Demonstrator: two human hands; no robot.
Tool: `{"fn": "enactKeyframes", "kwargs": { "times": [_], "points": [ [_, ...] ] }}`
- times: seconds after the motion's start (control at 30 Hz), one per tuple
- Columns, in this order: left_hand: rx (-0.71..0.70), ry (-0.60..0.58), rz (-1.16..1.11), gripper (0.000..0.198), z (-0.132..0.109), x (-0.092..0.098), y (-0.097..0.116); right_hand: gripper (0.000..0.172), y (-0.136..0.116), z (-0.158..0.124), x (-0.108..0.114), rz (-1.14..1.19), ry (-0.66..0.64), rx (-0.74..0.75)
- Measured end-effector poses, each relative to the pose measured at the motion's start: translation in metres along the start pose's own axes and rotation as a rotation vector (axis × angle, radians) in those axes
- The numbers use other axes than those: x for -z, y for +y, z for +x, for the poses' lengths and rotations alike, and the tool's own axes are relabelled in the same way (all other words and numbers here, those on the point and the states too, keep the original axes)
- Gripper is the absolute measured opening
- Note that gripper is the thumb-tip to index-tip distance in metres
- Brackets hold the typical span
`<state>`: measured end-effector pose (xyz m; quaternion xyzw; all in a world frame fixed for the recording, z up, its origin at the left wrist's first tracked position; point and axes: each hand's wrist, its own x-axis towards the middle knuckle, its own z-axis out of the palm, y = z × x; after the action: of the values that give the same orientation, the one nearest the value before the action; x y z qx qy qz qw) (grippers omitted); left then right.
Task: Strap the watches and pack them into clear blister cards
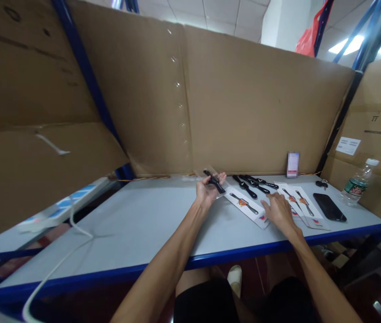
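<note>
In my left hand [205,190] lies a black long-handled tool [216,183] in a clear plastic wrapper, gripped by the thumb against the palm. A white printed card [246,206] with a picture of a tool on it lies flat just right of that hand. My right hand [279,210] is low over the table between this card and more printed cards [303,204]; its thumb is apart from its fingers and nothing shows in it. Behind the cards, several black tools [252,183] lie in a loose pile. Their exact kind is too small to tell.
A black phone [330,207] lies right of the cards, near a plastic bottle [356,183] and keys [321,183]. Another phone [292,164] leans upright against the cardboard wall [237,103]. A white cable [72,255] runs over the left end of the grey table [136,224].
</note>
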<state>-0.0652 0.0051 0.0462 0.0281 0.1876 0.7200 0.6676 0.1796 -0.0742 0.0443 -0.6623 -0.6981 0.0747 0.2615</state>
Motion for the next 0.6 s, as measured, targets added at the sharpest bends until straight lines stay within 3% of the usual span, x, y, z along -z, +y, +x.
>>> {"fn": "enactKeyframes", "kwargs": {
  "times": [0.07,0.17,0.27,0.37,0.5,0.6],
  "points": [
    [0.001,-0.005,-0.009,0.024,0.000,-0.002,-0.003,0.027,-0.020,-0.002,0.001,0.025,0.104,0.078],
    [0.012,-0.026,-0.008,0.021,-0.003,-0.005,-0.008,0.024,-0.051,-0.001,-0.008,0.397,-0.014,0.098],
    [0.025,-0.056,0.025,0.019,-0.008,-0.007,-0.012,0.029,-0.074,0.003,-0.024,0.882,-0.202,-0.085],
    [0.021,-0.071,0.040,0.017,-0.011,-0.006,-0.013,0.029,-0.081,0.006,-0.035,1.251,-0.282,-0.245],
    [0.022,-0.107,0.065,0.016,-0.011,-0.005,-0.014,0.023,-0.084,0.011,-0.046,1.385,-0.427,-0.266],
    [0.054,-0.160,0.144,0.010,-0.013,-0.005,-0.017,0.020,-0.087,0.020,-0.057,1.307,-0.428,-0.123]
  ]
}}
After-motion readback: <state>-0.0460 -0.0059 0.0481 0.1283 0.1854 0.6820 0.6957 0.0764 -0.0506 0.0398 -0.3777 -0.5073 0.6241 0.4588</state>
